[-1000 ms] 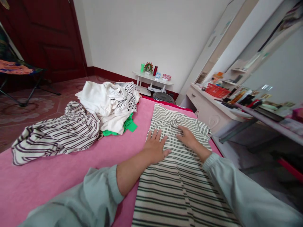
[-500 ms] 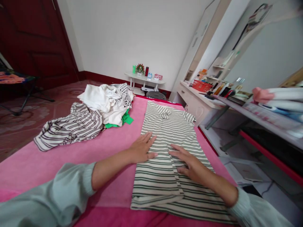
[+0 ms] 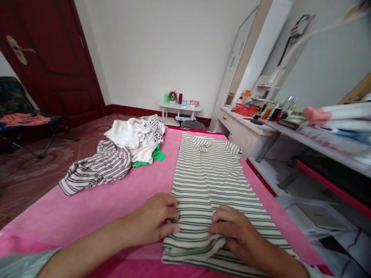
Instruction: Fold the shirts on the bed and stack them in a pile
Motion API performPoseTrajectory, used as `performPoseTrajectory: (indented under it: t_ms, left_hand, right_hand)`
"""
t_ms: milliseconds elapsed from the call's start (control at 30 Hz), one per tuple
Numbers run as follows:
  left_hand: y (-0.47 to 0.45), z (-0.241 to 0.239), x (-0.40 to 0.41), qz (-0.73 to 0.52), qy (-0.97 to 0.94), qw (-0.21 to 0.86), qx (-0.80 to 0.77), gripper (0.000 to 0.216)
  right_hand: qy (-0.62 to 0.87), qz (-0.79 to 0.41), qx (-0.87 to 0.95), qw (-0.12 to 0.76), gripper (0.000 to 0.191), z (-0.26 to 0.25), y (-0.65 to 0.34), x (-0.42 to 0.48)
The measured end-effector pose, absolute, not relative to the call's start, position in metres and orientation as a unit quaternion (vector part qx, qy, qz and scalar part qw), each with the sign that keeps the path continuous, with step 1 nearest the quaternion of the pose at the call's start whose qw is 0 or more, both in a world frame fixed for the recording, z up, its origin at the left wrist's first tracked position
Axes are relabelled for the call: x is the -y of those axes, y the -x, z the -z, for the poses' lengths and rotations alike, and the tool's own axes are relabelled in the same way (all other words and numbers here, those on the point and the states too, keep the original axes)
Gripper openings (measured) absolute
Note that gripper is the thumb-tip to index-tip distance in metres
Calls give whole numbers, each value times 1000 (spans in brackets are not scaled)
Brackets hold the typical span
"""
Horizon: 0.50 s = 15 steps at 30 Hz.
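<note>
A white shirt with dark green stripes [image 3: 191,181] lies spread on the pink bed cover [image 3: 145,183], its collar at the far end. One side of it is folded inward over the middle. My left hand [image 3: 160,216] has its fingers curled on the shirt's left edge, pinching the cloth. Across from it, my right hand [image 3: 233,229] grips the folded flap's inner edge near the hem, thumb and fingers closed. The hem between the hands is slightly lifted and bunched.
A heap of white clothes [image 3: 127,133] with a striped garment [image 3: 98,166] and green cloth [image 3: 158,153] lies at the far left of the bed. Along the right stands a dresser [image 3: 232,117] with bottles and a red basket [image 3: 246,109]. A folding chair [image 3: 26,116] stands left.
Both hands have moved down the shirt toward the hem. Their flat, spread fingers have closed on the cloth, and the hem corner has lifted. The view has shifted slightly left.
</note>
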State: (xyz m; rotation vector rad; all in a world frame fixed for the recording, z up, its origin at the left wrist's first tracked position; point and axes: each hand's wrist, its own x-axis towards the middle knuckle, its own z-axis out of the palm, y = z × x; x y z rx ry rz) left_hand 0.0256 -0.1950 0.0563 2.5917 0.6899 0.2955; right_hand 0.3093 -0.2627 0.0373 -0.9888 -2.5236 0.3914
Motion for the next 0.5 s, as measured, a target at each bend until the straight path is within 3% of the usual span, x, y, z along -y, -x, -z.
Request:
performPoseTrajectory:
  t_ms: [167, 300, 500]
  left_hand:
    - [-36, -57, 187, -73, -948, 203, -235, 30]
    - [-67, -58, 163, -96, -942, 195, -254, 25]
    - [-130, -25, 108, -86, -919, 173, -343, 71]
  right_hand:
    - [394, -169, 890, 155, 46, -45, -306, 276]
    - [397, -167, 890, 150, 37, -47, -302, 283]
    - [357, -117, 908, 184, 18, -42, -319, 292]
